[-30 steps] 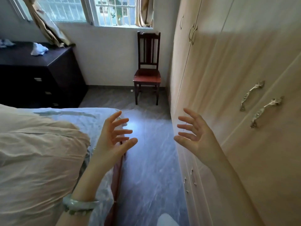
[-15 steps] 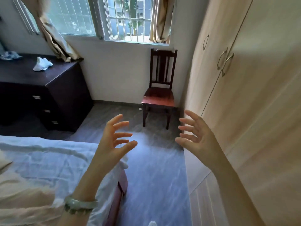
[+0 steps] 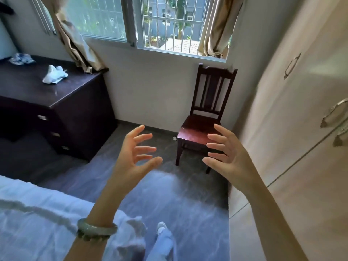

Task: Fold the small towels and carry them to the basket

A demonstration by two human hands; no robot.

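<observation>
Walking on past the bed (image 3: 37, 213) toward the window. Left hand (image 3: 131, 159) and right hand (image 3: 229, 157) raised as before, fingers spread apart, holding nothing. Nearer than a second ago: dark surface (image 3: 56, 95) carrying a crumpled white cloth (image 3: 54, 74) (likely a towel, not yet folded).

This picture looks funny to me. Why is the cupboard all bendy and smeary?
Head view: the wide-angle lens bends the edges of the wardrobe; its handles look smeared by motion blur; daylight from the window glares on the floor; the left hand and right hand look fairly sharp.
</observation>
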